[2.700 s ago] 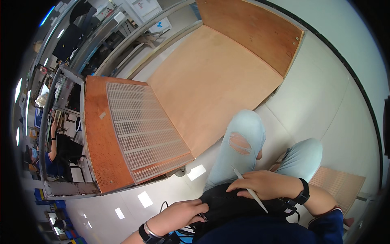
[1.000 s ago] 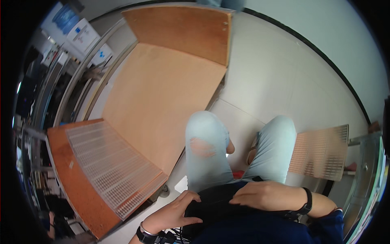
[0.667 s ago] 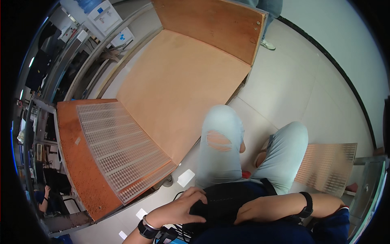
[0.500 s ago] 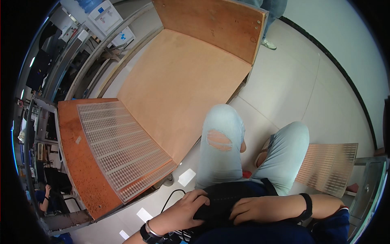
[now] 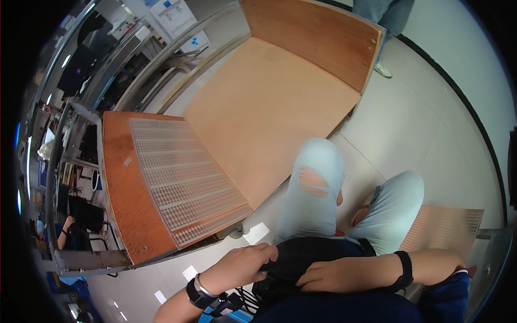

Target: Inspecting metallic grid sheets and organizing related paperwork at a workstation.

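A black waist bag (image 5: 293, 255) lies across my lap, with a dark strap at its far side. My left hand (image 5: 242, 266), a metal bangle and black band on its wrist, is closed with its fingers pinching the left end of the bag. My right hand (image 5: 334, 273) lies over the bag's near right part, its fingers bent and pressed together on the black fabric; its thumb is hidden. Black cables (image 5: 246, 300) and a small dark device (image 5: 229, 304) show beneath my left wrist.
In front stands a wooden bench with a tan panel (image 5: 264, 113), an upright board (image 5: 307, 37) and an orange side board (image 5: 121, 177) bearing a clear perforated sheet (image 5: 186, 180). Another perforated sheet (image 5: 444, 226) is at my right. One person stands beyond the bench; another sits far left.
The whole view has shifted, so the bench and my knees appear farther right. My left hand's fingers have closed in along the bag's edge; my right hand stays on the bag.
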The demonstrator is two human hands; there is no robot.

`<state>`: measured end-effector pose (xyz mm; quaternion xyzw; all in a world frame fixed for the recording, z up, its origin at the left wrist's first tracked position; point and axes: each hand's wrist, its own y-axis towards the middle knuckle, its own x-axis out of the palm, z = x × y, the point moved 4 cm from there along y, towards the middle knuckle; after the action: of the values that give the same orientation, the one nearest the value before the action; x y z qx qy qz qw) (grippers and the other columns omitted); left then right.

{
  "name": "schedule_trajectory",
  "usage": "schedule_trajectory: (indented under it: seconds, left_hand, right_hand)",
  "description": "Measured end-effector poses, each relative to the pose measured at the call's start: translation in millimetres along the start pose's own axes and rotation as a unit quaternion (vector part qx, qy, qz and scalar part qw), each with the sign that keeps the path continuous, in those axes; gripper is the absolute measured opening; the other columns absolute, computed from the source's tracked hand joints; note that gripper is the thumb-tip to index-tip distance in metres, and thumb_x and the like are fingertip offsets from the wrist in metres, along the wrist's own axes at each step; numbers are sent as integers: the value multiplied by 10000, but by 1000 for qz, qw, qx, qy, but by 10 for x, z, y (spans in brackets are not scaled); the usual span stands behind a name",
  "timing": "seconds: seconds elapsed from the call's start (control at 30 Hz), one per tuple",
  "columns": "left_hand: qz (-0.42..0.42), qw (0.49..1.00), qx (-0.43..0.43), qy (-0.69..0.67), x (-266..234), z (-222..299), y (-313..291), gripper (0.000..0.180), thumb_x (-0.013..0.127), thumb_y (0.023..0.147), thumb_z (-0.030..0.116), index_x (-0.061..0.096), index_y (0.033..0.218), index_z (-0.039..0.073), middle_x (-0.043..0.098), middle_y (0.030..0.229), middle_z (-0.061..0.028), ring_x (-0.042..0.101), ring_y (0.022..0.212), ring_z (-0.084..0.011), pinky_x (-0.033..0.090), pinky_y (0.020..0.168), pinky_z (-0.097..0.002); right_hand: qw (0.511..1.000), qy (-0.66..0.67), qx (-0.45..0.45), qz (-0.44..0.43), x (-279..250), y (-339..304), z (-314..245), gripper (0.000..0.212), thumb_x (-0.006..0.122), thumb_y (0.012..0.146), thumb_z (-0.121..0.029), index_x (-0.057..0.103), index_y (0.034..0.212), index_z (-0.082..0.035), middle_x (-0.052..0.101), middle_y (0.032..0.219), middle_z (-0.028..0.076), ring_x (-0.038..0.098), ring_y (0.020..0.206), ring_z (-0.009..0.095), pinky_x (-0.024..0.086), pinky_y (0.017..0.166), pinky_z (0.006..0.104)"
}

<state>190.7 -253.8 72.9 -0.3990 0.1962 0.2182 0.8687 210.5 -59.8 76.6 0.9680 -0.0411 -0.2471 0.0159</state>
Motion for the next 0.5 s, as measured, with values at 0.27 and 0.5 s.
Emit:
schedule_trajectory:
  seconds: [0.27,0.5]
  left_hand:
    - [118,988,47,-85,18,-30,139,289,597,682,-1,517,956,44,580,852,-96,608,787,-284,482,661,-366]
    - [248,962,96,-61,11,65,222,284,597,669,-1,527,940,42,574,841,-96,592,750,-302,471,637,-377]
  right_hand:
    - [976,98,192,-24,79,50,184,448,414,870,-12,422,1317,-34,471,1260,188,515,1119,339,427,951,362]
    - [990,-97,35,92,172,298,237,277,462,867,-75,536,1114,27,489,1234,174,536,1081,311,457,918,331]
